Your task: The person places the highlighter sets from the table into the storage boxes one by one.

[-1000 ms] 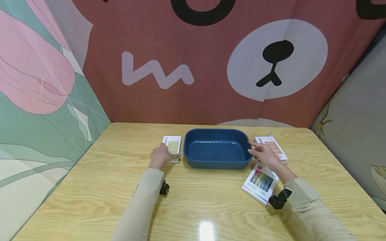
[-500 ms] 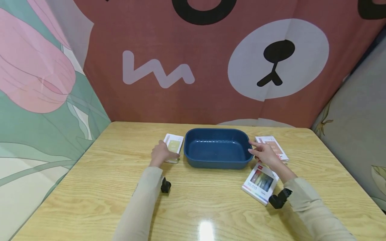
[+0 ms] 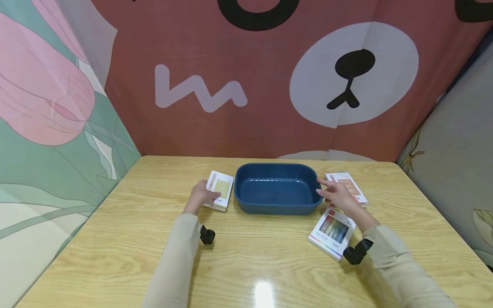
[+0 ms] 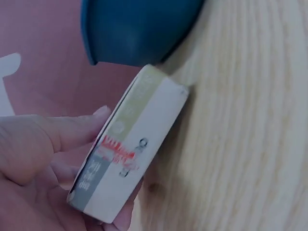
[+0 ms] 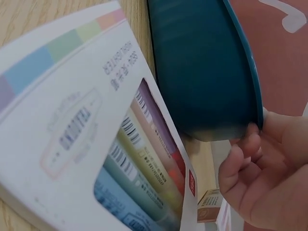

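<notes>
My left hand (image 3: 201,196) grips a small white box with a yellow-green panel (image 3: 222,186), thumb over its top face and fingers along its left side. In the left wrist view the end of the box (image 4: 130,149) shows a red printed stamp, and the box stands tilted close over the wood. Just right of it is a dark blue rectangular basin (image 3: 275,209). My right hand (image 3: 338,196) pinches the basin's right rim with thumb and fingertips. Below that hand lies a white highlighter pack (image 3: 321,243) with a window showing colored pens (image 5: 144,163).
A white box with an orange-pink panel (image 3: 349,187) lies behind the right hand, partly covered by it. The wooden table (image 3: 246,256) ends at the back against a red-brown cloth (image 3: 269,128) with a bear print. Each wrist carries a black camera.
The left hand has shifted its hold, and the thumb now lies further over the box's top. The box has turned slightly clockwise. The right hand and the basin stay in place.
</notes>
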Tool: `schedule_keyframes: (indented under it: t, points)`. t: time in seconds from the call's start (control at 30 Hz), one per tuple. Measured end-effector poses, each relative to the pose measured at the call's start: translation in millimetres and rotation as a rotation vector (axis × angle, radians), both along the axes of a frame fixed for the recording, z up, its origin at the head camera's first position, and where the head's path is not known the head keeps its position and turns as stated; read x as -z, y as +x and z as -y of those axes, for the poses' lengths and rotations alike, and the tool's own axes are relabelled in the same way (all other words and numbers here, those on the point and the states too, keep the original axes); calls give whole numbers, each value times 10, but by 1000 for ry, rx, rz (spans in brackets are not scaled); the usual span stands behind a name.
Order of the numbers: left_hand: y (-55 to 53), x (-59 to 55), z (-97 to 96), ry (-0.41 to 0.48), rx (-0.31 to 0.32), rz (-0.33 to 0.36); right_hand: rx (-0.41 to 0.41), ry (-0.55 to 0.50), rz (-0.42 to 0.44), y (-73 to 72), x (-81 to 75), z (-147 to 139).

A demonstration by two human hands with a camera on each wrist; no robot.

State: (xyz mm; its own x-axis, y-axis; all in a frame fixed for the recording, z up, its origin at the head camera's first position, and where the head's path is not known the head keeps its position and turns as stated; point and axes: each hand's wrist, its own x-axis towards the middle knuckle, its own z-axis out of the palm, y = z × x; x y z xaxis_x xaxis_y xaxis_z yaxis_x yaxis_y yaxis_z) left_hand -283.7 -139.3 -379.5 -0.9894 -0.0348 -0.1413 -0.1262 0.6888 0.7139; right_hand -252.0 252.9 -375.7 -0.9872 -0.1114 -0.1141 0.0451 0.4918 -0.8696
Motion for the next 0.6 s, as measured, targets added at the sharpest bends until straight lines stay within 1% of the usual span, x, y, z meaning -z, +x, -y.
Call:
schedule_keyframes:
  t: [0.1, 0.2, 0.33, 0.43, 0.5, 0.6]
  points:
    - [-13, -20, 23, -16, 14, 6, -15, -22, 35, -5, 11, -31]
    - [-19, -43, 46, 9, 30, 16, -28, -45, 64, -20, 19, -60]
    - [-8, -84, 85, 125, 15, 77, -84, -83, 92, -41, 8, -93]
    - [11, -112, 108, 223, -3, 119, -121, -83, 128, -69, -12, -123]
    - [22, -122, 124, 265, -1, 135, -125, -65, 155, -90, -30, -136]
    - [31, -128, 154, 301, 14, 152, -113, -37, 180, -122, -47, -147]
